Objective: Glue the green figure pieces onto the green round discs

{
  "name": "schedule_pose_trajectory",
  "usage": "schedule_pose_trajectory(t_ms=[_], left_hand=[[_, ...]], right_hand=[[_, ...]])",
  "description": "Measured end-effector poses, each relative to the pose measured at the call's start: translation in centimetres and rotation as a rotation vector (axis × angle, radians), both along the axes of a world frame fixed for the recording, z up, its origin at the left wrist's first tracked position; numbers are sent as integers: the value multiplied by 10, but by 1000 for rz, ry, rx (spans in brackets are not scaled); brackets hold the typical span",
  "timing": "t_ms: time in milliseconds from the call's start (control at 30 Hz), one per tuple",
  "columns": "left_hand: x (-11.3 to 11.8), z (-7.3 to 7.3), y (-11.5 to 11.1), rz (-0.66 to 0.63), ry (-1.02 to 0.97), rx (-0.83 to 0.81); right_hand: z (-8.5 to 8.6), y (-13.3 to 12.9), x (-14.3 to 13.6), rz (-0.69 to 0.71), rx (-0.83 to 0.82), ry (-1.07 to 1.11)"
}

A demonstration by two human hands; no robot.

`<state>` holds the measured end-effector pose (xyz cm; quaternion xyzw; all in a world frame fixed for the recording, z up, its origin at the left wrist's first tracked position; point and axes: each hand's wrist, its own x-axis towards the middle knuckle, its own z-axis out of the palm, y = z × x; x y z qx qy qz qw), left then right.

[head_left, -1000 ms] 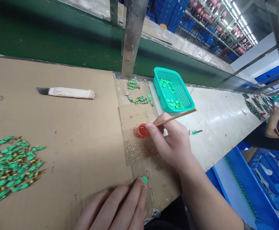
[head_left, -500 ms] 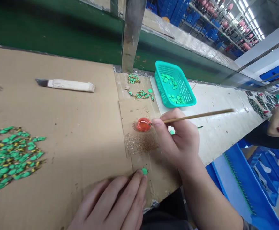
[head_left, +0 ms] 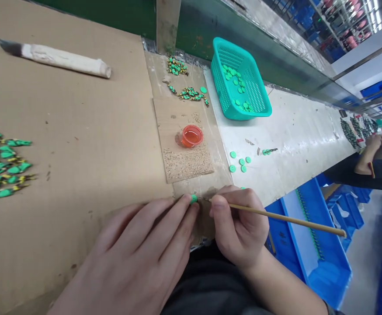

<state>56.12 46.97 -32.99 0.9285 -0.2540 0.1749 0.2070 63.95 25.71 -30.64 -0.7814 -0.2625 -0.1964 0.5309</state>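
My left hand (head_left: 141, 245) lies low over the cardboard, its fingers pressed together. Between the fingertips it grips a small green disc (head_left: 194, 199). Pinched in my right hand (head_left: 240, 223) is a thin wooden stick (head_left: 289, 219) with a fine dark tip. That tip points left and is close to the disc; whether it touches, I cannot tell. Beyond both hands, a small red cup (head_left: 192, 136) of liquid stands on a speckled cardboard piece (head_left: 186, 168). Several loose green discs (head_left: 241, 162) lie right of it, near a small green stack on a dark stem (head_left: 269, 152).
A turquoise basket (head_left: 222, 89) holds more green discs. Green, black and yellow pieces lie in piles at left (head_left: 5, 168) and behind the cup (head_left: 191, 93). A wrapped knife (head_left: 60, 60) rests at upper left. Blue bins (head_left: 328, 275) stand below the right edge; another person's arm (head_left: 368, 155) is far right.
My right hand has brought the stick's tip from the red cup down to the green disc by my left hand. The stick's far end now slants downward. The camera view has shifted.
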Motion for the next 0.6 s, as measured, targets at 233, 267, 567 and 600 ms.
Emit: schedule_pose_trajectory(t_ms=[233, 267, 567, 600], left_hand=[[4, 7, 2, -14, -69, 52], [4, 8, 2, -13, -76, 58], [0, 3, 1, 2, -34, 55], [-1, 3, 1, 3, -31, 55]], right_hand=[[1, 0, 0, 41, -45, -13], [2, 0, 0, 45, -47, -20], [2, 3, 1, 51, -83, -19], [2, 2, 1, 53, -81, -20]])
